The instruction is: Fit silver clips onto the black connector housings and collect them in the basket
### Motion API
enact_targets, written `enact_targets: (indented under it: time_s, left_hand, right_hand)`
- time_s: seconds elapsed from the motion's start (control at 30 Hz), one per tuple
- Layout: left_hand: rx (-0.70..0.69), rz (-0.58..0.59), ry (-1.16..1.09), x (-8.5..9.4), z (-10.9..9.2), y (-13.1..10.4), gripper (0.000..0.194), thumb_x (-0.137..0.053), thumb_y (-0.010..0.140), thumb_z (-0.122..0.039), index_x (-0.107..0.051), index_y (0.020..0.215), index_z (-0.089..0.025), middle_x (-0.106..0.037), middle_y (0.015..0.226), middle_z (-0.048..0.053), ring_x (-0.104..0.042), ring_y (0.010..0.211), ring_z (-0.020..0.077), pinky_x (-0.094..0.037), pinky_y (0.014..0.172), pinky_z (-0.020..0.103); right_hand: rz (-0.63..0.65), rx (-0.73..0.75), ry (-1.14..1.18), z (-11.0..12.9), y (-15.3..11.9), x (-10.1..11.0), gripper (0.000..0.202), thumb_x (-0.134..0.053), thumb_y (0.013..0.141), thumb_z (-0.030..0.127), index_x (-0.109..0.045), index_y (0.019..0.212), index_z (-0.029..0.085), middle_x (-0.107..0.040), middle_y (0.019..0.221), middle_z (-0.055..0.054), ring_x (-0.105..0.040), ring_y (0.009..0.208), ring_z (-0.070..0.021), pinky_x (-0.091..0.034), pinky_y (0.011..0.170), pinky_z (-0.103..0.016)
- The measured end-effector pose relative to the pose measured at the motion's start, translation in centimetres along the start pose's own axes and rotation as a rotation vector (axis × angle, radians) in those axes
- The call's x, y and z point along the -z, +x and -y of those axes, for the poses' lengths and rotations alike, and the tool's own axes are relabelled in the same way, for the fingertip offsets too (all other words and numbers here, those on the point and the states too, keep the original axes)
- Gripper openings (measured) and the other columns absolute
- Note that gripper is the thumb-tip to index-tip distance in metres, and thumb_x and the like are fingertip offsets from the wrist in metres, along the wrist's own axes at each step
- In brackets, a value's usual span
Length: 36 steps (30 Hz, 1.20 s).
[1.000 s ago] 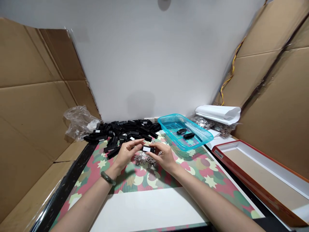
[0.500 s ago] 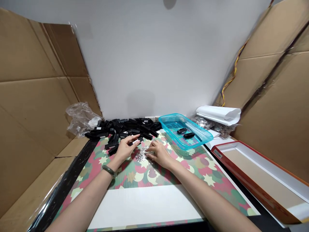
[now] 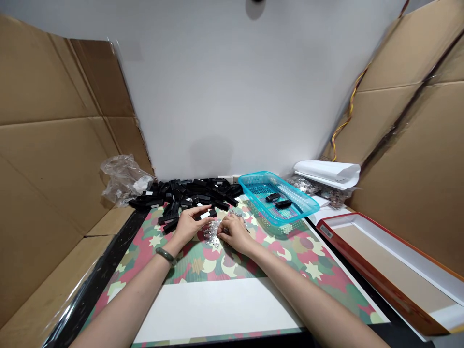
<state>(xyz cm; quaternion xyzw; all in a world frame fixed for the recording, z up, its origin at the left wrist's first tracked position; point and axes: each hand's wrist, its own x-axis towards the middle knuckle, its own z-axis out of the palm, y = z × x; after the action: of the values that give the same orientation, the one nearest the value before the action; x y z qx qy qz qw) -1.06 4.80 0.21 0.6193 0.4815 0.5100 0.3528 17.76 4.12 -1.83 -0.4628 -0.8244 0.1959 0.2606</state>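
Observation:
Between the thumb and fingers of my left hand (image 3: 188,225) is a black block (image 3: 207,214) with a pale label, held just above the patterned sheet. My right hand (image 3: 234,232) is at the right side of a pile of small silvery pieces (image 3: 211,234), its fingers pinched together and pointing down. Whatever those fingertips hold, if anything, is too small to make out. Behind my hands lies a heap of black blocks (image 3: 195,189), close to my left hand.
A blue basket (image 3: 308,207) with two black blocks stands at the back right. Beyond it are bags of small parts (image 3: 335,195) and white paper (image 3: 326,170). An open red-edged box (image 3: 377,275) lies right, a clear plastic bag (image 3: 121,174) left. Cardboard walls flank the table.
The black block in my left hand is turned so that more of it shows. My right hand's fingers have drawn together at the silvery pile.

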Motion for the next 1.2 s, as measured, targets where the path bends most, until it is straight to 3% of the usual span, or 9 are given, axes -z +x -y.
enact_targets:
  time_s: [0.1,0.2,0.33,0.53,0.7,0.83,1.2]
  left_hand:
    - [-0.034,0.017,0.062,0.1,-0.2,0.0,0.037,-0.081,0.066,-0.035,-0.079,0.099,-0.018,-0.078,0.103,0.010,-0.070,0.095,0.0285,-0.055,0.085,0.039]
    - [-0.068,0.025,0.133,0.1,-0.1,-0.1,0.030,-0.076,0.073,-0.038,-0.079,0.095,-0.018,-0.078,0.100,0.010,-0.070,0.092,0.0280,-0.053,0.086,0.039]
    - [-0.046,0.003,0.126,0.1,0.1,-0.2,0.031,-0.074,0.075,-0.041,-0.079,0.096,-0.019,-0.078,0.099,0.010,-0.071,0.088,0.0277,-0.054,0.080,0.037]
    - [-0.040,-0.010,0.091,0.0,0.2,-0.2,0.031,-0.076,0.073,-0.040,-0.079,0.095,-0.018,-0.078,0.098,0.009,-0.071,0.087,0.0273,-0.055,0.076,0.036]
    - [-0.036,-0.013,0.084,0.0,0.5,-0.1,0.030,-0.079,0.067,-0.037,-0.079,0.090,-0.017,-0.078,0.088,0.009,-0.069,0.078,0.0240,-0.054,0.069,0.032]
    - [-0.021,-0.025,0.077,-0.2,0.5,-0.2,0.032,-0.079,0.068,-0.039,-0.077,0.089,-0.016,-0.077,0.087,0.010,-0.069,0.075,0.0238,-0.054,0.065,0.032]
    - [-0.035,0.054,0.033,-0.5,0.5,-0.3,0.033,-0.077,0.072,-0.038,-0.074,0.097,-0.015,-0.075,0.097,0.012,-0.070,0.088,0.0249,-0.055,0.076,0.034]
  right_hand:
    - [-0.035,-0.001,0.030,-0.1,-0.1,0.1,0.008,-0.069,0.081,0.011,-0.068,0.081,0.018,-0.064,0.091,-0.003,-0.052,0.100,-0.0238,-0.034,0.091,-0.041]
    - [-0.003,0.096,-0.011,0.1,-0.3,0.3,0.011,-0.073,0.081,0.019,-0.070,0.092,0.021,-0.063,0.100,-0.005,-0.050,0.104,-0.0257,-0.034,0.093,-0.043]
    - [0.074,0.112,-0.040,0.2,-0.5,0.3,0.005,-0.074,0.082,0.021,-0.070,0.085,0.021,-0.064,0.096,-0.004,-0.050,0.106,-0.0264,-0.032,0.095,-0.046]
    - [0.061,0.049,0.075,-0.1,-0.3,0.2,0.008,-0.069,0.082,0.013,-0.067,0.078,0.019,-0.068,0.080,-0.001,-0.056,0.095,-0.0221,-0.033,0.093,-0.043]
    - [-0.074,-0.002,0.290,-0.7,-0.1,0.5,0.010,-0.067,0.078,0.008,-0.069,0.076,0.018,-0.070,0.080,-0.002,-0.061,0.081,-0.0178,-0.045,0.080,-0.032]
    - [-0.105,-0.051,0.516,-1.2,0.1,0.8,0.008,-0.067,0.078,0.019,-0.073,0.082,0.017,-0.074,0.083,-0.005,-0.066,0.076,-0.0190,-0.050,0.073,-0.031]
    - [-0.122,-0.142,0.842,-1.1,0.3,2.1,0.020,-0.079,0.066,0.034,-0.076,0.074,0.016,-0.071,0.068,-0.003,-0.061,0.058,-0.0137,-0.048,0.059,-0.026]
